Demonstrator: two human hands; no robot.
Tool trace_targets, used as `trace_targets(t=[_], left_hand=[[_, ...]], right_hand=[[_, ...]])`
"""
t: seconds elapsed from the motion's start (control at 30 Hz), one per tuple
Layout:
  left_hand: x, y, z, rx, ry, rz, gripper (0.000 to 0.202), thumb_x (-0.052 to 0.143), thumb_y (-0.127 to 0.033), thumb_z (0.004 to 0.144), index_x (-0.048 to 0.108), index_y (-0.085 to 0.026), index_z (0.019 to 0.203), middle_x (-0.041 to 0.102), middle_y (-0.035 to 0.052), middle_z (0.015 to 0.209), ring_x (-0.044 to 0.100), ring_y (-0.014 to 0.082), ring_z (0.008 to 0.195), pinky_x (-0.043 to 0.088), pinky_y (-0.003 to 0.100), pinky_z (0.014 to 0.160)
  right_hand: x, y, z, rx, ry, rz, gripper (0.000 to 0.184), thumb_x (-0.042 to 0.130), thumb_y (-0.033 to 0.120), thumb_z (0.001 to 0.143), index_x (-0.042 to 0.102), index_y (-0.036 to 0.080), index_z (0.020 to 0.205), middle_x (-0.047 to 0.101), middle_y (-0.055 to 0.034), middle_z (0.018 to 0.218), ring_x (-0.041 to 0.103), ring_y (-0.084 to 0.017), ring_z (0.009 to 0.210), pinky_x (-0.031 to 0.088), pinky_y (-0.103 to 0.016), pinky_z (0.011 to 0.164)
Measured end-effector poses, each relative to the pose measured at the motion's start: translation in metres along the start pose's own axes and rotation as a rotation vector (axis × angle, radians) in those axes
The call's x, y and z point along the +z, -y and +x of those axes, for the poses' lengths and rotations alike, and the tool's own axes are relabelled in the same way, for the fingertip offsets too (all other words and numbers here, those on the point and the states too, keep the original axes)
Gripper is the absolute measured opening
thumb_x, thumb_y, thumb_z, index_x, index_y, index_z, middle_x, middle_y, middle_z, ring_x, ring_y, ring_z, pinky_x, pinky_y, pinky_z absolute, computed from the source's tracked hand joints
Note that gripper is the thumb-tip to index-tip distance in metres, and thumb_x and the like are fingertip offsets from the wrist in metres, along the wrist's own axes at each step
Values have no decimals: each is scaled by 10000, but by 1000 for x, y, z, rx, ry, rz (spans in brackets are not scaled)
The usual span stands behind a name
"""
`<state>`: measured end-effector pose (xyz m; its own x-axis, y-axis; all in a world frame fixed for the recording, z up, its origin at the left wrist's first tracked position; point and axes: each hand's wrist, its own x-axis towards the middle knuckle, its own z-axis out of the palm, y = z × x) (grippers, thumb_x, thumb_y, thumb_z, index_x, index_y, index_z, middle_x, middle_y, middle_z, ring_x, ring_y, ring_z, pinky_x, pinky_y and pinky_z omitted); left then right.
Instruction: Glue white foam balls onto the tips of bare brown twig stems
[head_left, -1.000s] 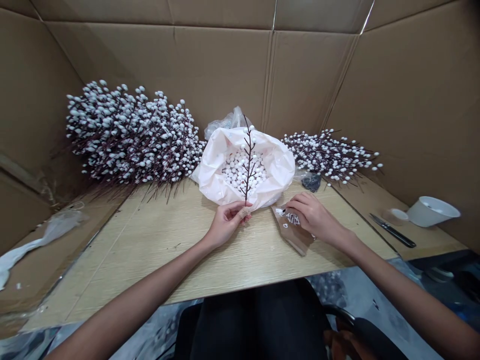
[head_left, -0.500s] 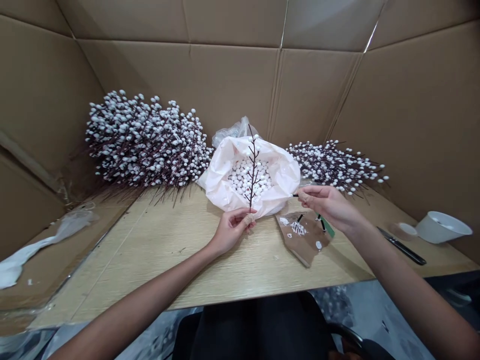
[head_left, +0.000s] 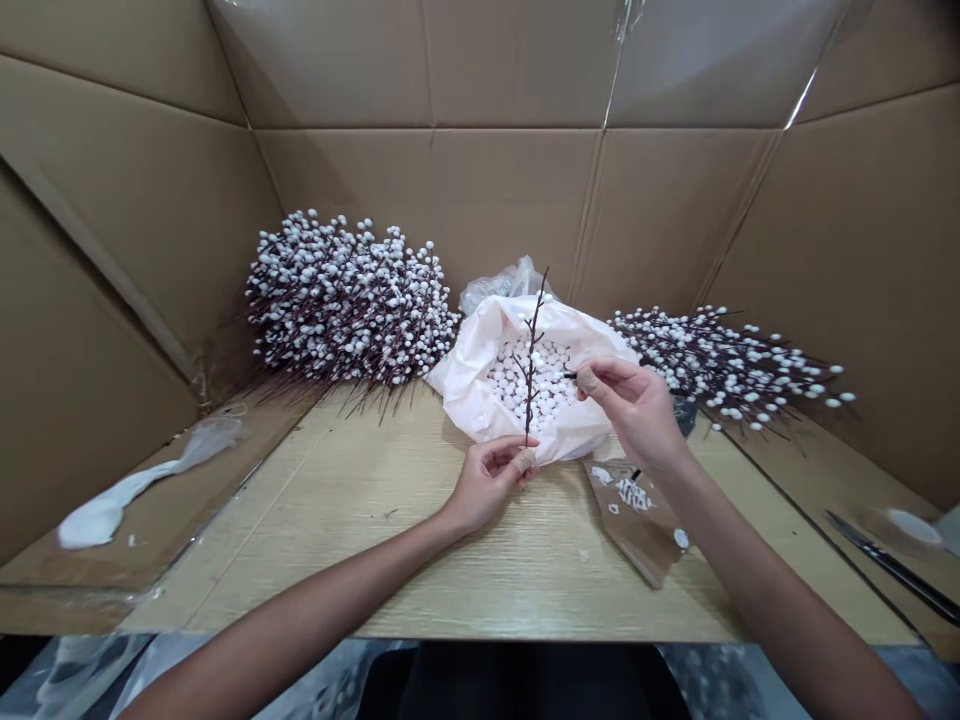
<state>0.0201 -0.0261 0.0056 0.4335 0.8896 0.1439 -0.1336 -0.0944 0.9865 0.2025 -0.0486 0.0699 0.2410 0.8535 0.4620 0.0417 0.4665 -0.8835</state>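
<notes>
Well, the left hand [head_left: 491,480] keeps a closed grip low on a thin dark twig [head_left: 531,375] with a few small buds, holding it upright. The twig stands in front of a pale pink plastic bag [head_left: 480,390] full of white foam balls [head_left: 551,375], just over the bag's near edge. The right hand [head_left: 634,410] is raised beside the twig, its grip pinched tight between thumb and fingers on a thin black stick [head_left: 571,376], whose tip stops just short of the twig. A tan bandage [head_left: 525,461] wraps a finger of the left hand.

The bag sits at the back of a light wood-grain surface [head_left: 375,570], with a crumpled clear plastic bag [head_left: 504,285] behind it. A large mound of white-budded branches [head_left: 349,300] lies to its left, and a lower spread of them [head_left: 724,365] to its right. A scrap of brown cardboard [head_left: 637,525] smeared with white lies below the right hand. Cardboard walls [head_left: 510,200] box in the surface. A twisted white plastic strip [head_left: 150,485] lies on a cardboard flap [head_left: 112,560] at left, and a black-handled knife [head_left: 892,570] lies far right.
</notes>
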Motion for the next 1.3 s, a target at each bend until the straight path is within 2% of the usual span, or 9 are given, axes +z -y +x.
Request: trace_targets(t=[0.07,0.27,0.5,0.8,1.13,1.3], left_hand=[[0,0,0,-5,0,1,417,762,-454,676,724,-104,901,667,37,628,559,108,539,454,223,538],[1,-1,-1,-12,7,-6,418,765,-437,680,724,-96,918,668,36,630,559,108,545,458,224,552],[1,-2,-1,-14,23,8,438,759,-453,680,721,-98,932,667,38,640,555,109,544,458,224,545],[1,0,-1,-15,30,4,438,757,-441,687,717,-90,946,667,36,638,552,101,544,455,214,546],[0,1,-1,-29,29,-4,445,757,-437,694,719,-82,961,676,44,655,589,113,592,457,200,538],[0,0,0,-26,33,12,455,755,-444,693,719,-83,969,679,47,662,576,109,574,454,205,532]], right_hand=[[5,-1,-9,-97,-19,-91,185,723,381,756,665,208,788,659,-37,789,605,-170,756,513,-321,723],[5,-12,-25,-239,28,-313,69,603,246,852,642,193,831,646,-53,830,603,-184,819,481,-327,738],[1,-19,-23,-301,38,-431,56,577,191,849,627,193,824,642,-51,822,597,-185,797,475,-327,720],[1,-17,-24,-317,58,-461,69,573,152,839,635,178,821,647,-50,814,602,-180,790,481,-322,713],[0,-13,-19,-197,-25,-143,16,662,185,802,661,173,791,645,-33,785,600,-148,768,489,-287,707],[-1,-15,-19,-221,-9,-199,18,651,177,811,660,169,798,645,-39,795,600,-152,778,488,-298,723]])
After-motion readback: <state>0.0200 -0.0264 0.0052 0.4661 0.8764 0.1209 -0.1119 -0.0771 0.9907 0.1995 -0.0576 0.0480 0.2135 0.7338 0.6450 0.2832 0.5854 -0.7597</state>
